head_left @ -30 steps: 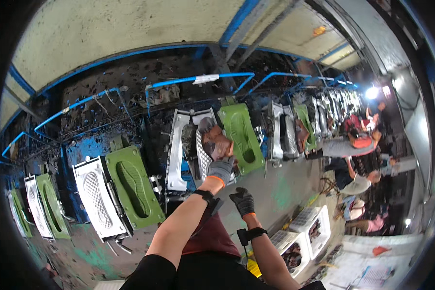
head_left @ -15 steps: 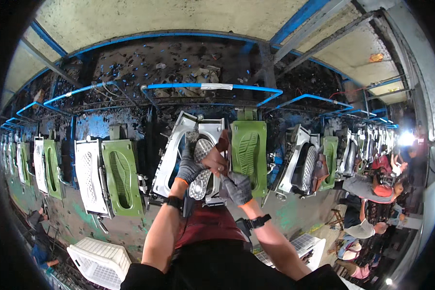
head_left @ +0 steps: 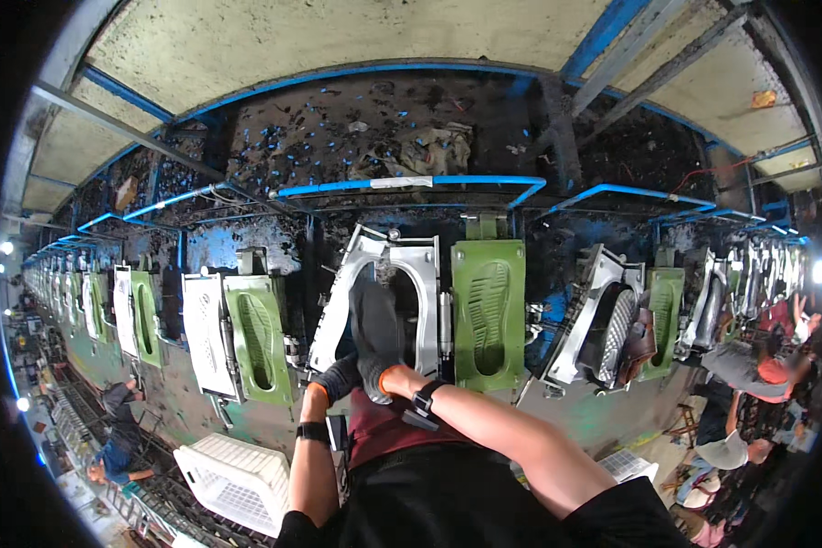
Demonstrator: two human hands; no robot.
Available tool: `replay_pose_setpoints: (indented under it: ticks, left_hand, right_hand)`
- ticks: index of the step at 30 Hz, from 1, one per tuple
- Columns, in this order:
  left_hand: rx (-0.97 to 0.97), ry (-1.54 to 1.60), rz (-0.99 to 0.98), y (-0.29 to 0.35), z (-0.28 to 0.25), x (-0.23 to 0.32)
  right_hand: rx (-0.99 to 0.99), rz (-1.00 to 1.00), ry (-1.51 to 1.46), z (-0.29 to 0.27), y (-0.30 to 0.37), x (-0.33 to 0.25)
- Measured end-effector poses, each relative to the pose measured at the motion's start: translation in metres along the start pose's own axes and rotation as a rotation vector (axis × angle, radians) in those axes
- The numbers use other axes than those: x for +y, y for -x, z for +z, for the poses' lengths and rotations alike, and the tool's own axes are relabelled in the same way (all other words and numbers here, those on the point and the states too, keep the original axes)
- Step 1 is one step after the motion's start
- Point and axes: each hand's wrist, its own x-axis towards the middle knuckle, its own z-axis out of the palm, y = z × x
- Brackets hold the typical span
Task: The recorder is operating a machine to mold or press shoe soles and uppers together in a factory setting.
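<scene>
Head view: dark shoe form (head_left: 377, 320) seemingly points lengthwise forward.

two gloved hands (head_left: 338, 377), one dark form (head_left: 377, 320) beside them, two wristbands (head_left: 312, 430), two crates (head_left: 239, 457) (one mostly hidden)

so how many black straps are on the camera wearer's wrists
2: left wrist strap, lower and left of centre; right wrist strap, higher and further right; their undersides are hidden.

The foot-shaped form (head_left: 376, 320) is dark grey, smooth and elongated, its rounded end pointing away. It shows between the spread halves of the silver mould frame (head_left: 340, 301).
</scene>
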Motion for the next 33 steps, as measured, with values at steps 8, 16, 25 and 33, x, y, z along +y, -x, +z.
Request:
replay_pose_setpoints:
  ticks: [8, 16, 25, 33]
  left_hand:
    - [0.789, 1.111, -0.516, -0.046, 0.032, -0.018]
    - [0.702, 1.196, -0.275, -0.067, 0.037, 0.013]
    - [0.956, 0.994, -0.149, -0.165, 0.028, -0.014]
    - [0.879, 0.473, -0.353, -0.092, 0.075, -0.002]
  right_hand:
    - [0.005, 0.931, -1.105, -0.082, 0.035, 0.061]
    - [0.141, 1.209, -1.141, -0.069, 0.062, 0.04]
    - [0.322, 1.298, -1.156, -0.043, 0.066, 0.079]
    - [-0.029, 1.142, -1.065, -0.08, 0.09, 0.075]
